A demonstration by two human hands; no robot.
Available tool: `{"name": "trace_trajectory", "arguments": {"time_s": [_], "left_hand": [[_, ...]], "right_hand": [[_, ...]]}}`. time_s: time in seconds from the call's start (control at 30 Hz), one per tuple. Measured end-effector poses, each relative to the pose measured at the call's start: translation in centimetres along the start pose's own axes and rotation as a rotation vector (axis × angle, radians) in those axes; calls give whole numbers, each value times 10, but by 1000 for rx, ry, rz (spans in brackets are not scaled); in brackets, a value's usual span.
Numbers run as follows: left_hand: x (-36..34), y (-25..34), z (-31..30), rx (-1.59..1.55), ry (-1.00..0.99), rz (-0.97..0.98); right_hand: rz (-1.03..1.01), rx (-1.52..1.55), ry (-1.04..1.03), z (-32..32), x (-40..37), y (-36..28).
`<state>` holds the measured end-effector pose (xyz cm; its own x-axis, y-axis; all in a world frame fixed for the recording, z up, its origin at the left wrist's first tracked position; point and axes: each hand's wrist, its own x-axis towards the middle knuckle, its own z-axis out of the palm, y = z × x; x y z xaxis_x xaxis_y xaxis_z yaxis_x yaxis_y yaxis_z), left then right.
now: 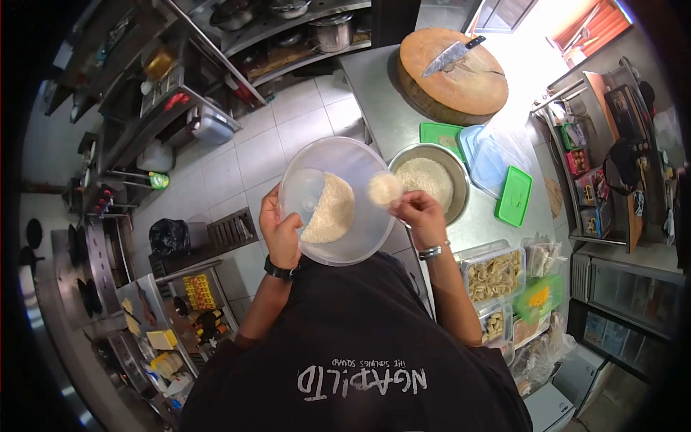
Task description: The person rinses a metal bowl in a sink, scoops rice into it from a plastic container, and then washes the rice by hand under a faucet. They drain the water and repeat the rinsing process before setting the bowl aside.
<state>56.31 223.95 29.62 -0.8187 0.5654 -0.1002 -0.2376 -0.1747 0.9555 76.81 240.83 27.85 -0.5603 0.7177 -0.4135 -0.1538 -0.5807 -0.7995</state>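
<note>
My left hand (281, 229) grips the left rim of a large translucent plastic bowl (366, 155), thumb over the edge. White rice (332, 212) lies heaped in the bowl and leans to its right side. In my right hand (423, 214) is a small round scoop (385, 189) full of rice, pinched at its edge and smeared by motion. It hangs between the bowl's right rim and a metal pot (461, 180). That pot stands on the steel table and holds more rice (426, 178); my right hand covers part of its front rim.
On the steel table (374, 90) lie a round wooden chopping block (468, 90) with a knife (453, 57), a clear tub (489, 155), a green lid (513, 196) and food containers (495, 276). Shelves (173, 93) line the left; a black bag (169, 237) sits on the floor side.
</note>
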Motion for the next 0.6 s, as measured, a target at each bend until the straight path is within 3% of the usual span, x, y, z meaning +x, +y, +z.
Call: {"name": "trace_trajectory", "arguments": {"time_s": [0.07, 0.13, 0.17, 0.2, 0.27, 0.47, 0.53, 0.6], "left_hand": [[0, 1, -2, 8, 13, -27], [-2, 3, -4, 10, 24, -2], [-2, 3, -6, 11, 31, -7], [-2, 3, -8, 34, 38, 13], [-1, 1, -12, 61, 40, 28], [4, 5, -26, 45, 79, 14], [9, 4, -33, 6, 49, -33], [14, 6, -38, 3, 37, -64]], "right_hand": [[-234, -173, 96, -26, 2, -2], [-517, -737, 211, -50, 8, -5], [-473, -761, 343, -55, 9, -3], [-467, -763, 339, -61, 12, -1], [-676, -983, 447, -67, 18, 4], [-709, -1019, 549, -71, 24, 7], [-557, -785, 653, -79, 29, 13], [-556, -855, 676, -103, 37, 24]]}}
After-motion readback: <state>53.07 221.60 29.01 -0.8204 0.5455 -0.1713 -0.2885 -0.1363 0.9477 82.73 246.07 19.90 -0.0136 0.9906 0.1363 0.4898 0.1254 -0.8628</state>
